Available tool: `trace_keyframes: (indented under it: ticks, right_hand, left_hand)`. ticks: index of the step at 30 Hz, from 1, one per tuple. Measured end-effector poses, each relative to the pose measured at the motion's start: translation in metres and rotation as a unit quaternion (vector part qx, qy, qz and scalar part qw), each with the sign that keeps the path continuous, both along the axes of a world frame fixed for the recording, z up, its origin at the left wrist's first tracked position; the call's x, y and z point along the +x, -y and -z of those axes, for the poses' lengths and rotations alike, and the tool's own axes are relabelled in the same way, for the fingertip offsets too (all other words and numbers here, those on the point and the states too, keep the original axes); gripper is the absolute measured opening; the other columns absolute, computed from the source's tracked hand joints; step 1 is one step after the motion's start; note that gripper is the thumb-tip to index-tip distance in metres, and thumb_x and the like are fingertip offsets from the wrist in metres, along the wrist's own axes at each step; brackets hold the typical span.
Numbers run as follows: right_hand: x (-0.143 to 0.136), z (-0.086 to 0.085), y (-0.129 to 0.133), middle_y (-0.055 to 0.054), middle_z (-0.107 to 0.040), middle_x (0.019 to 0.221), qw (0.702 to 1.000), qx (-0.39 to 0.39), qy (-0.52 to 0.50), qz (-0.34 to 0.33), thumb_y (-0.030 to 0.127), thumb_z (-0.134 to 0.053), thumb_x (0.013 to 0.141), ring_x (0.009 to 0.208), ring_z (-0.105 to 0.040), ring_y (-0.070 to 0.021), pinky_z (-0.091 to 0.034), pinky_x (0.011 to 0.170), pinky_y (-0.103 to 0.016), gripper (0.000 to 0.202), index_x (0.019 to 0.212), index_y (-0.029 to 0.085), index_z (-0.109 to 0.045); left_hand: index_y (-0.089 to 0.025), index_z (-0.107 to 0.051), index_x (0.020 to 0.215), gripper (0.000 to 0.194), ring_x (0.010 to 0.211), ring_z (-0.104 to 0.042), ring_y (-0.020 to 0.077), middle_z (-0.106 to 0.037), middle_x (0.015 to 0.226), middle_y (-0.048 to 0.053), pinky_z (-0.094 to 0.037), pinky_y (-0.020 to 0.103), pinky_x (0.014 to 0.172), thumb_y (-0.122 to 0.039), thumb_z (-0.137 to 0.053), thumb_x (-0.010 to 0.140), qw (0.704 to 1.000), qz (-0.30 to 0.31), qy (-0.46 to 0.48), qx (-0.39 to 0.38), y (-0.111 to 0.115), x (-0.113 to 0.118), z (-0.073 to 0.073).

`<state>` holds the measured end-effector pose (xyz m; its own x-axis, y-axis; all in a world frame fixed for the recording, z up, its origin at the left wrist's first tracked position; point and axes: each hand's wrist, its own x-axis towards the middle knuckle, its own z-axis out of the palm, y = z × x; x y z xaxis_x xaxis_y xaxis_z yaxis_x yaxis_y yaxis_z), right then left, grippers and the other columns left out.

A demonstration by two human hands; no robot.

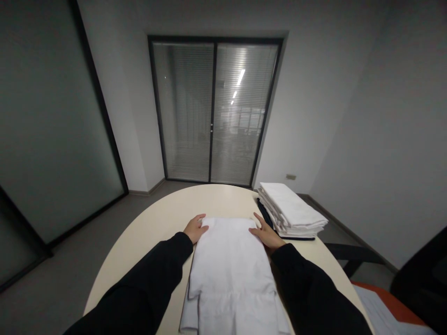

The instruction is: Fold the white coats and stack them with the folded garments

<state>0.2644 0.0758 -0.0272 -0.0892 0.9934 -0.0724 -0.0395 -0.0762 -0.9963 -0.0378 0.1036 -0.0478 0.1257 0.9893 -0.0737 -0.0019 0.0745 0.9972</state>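
Observation:
A folded white cloth garment [232, 260] lies lengthwise toward me on the round table, its near end cut off by the bottom of the view. At its far left corner is my left hand [195, 228], thumb on the cloth and index finger stretched along the far edge. My right hand [267, 234] touches the far right corner, thumb on top and index finger pointing outward, apart from the thumb. The other fingers of both hands are partly hidden. Under the garment's left side, further layers of white cloth stick out.
A stack of folded white cloths [291, 209] sits at the table's far right edge, on something dark. The cream round table [157, 218] stands before glass doors with blinds [213, 111]. At the lower right are a dark chair [424, 279] and papers on something orange-red [387, 302].

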Motion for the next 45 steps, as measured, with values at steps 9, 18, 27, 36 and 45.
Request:
trace_keyframes:
  ticks: [9,18,27,36,45]
  right_hand:
    - [0.013,0.014,-0.015,-0.008,-0.064,0.121,0.987,0.053,0.112,-0.104,0.017,-0.077,0.054,0.110,-0.059,-0.0228,-0.043,0.100,-0.037,0.075,0.126,0.019,-0.057]
    - [0.012,0.021,-0.021,-0.005,-0.071,0.085,0.971,0.106,0.214,0.032,0.046,-0.066,0.072,0.077,-0.064,-0.0197,-0.051,0.072,-0.032,0.053,0.115,0.014,-0.066]
    - [0.015,0.025,-0.026,-0.008,-0.068,0.108,0.970,0.116,0.205,0.053,0.037,-0.069,0.067,0.108,-0.060,-0.0245,-0.049,0.088,-0.033,0.056,0.119,0.016,-0.064]
    - [0.010,0.021,-0.024,-0.010,-0.069,0.100,0.955,0.146,0.248,0.071,0.039,-0.063,0.074,0.091,-0.065,-0.0215,-0.052,0.080,-0.032,0.048,0.114,0.014,-0.066]
    - [0.009,0.015,-0.017,-0.010,-0.065,0.100,0.908,0.210,0.347,0.104,0.041,-0.060,0.076,0.086,-0.063,-0.0215,-0.050,0.083,-0.037,0.039,0.104,0.016,-0.070]
  left_hand:
    - [-0.007,-0.060,0.120,0.069,0.109,-0.061,0.0253,-0.066,0.115,0.014,-0.043,0.033,0.099,-0.003,-0.076,0.053,0.994,0.016,-0.097,0.056,-0.006,-0.008,0.002]
    - [-0.007,-0.070,0.104,0.029,0.100,-0.065,0.0221,-0.070,0.107,0.013,-0.048,0.032,0.094,-0.014,-0.063,0.076,0.979,-0.094,-0.137,0.120,-0.008,-0.002,-0.005]
    - [-0.009,-0.070,0.101,0.026,0.098,-0.065,0.0199,-0.071,0.104,0.011,-0.050,0.031,0.091,-0.010,-0.063,0.076,0.973,-0.108,-0.148,0.140,-0.009,-0.002,-0.004]
    - [-0.013,-0.068,0.103,0.032,0.100,-0.065,0.0215,-0.069,0.106,0.011,-0.048,0.036,0.095,-0.006,-0.065,0.072,0.959,-0.130,-0.190,0.166,-0.018,-0.003,0.011]
    - [-0.016,-0.067,0.103,0.030,0.102,-0.062,0.0225,-0.063,0.114,0.012,-0.046,0.041,0.098,-0.008,-0.063,0.074,0.938,-0.129,-0.242,0.214,-0.008,0.002,0.007]
